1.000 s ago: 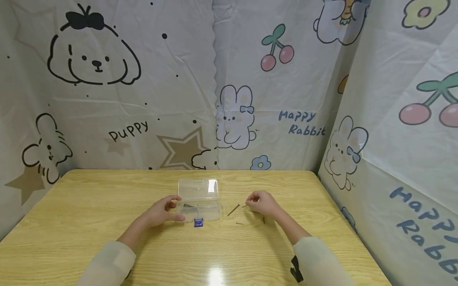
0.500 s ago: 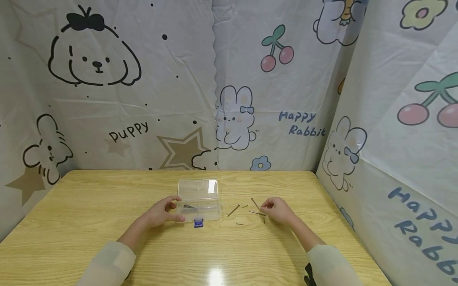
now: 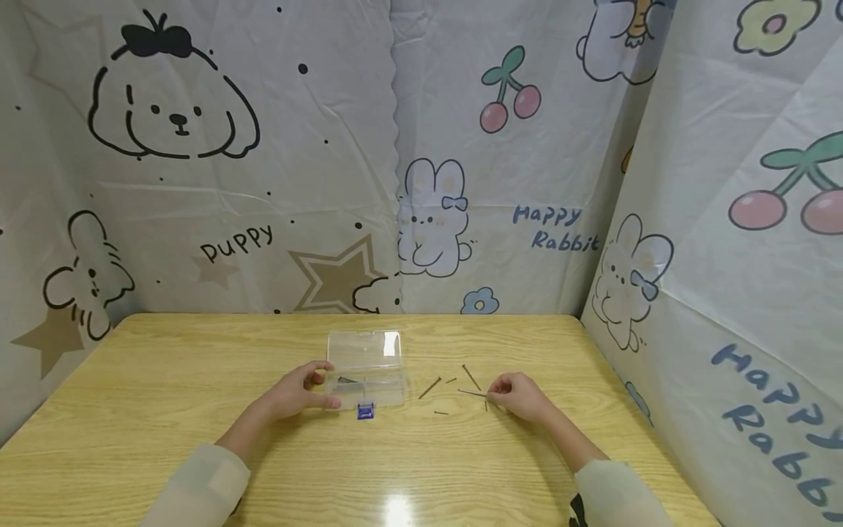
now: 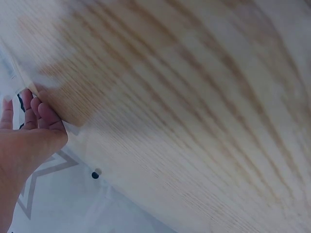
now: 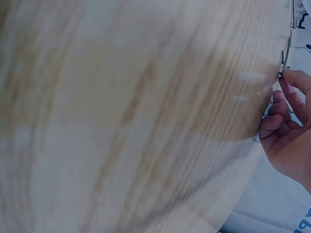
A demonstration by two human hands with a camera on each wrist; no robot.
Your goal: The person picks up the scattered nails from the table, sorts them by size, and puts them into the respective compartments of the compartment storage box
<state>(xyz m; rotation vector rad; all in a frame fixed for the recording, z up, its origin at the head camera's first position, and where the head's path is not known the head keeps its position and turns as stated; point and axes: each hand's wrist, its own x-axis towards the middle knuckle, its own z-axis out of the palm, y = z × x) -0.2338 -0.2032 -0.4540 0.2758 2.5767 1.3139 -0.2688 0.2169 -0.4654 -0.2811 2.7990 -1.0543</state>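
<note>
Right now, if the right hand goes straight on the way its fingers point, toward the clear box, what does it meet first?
Probably the thin nail at the fingertips of the right hand, which seem to touch or pinch its end. Further along that line lie more loose nails, then the clear plastic box. Depth is hard to judge.

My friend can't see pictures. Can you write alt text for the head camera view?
A person's right hand pinches a thin metal nail on a light wooden table. Their left hand holds a clear plastic box with a blue latch.
</note>
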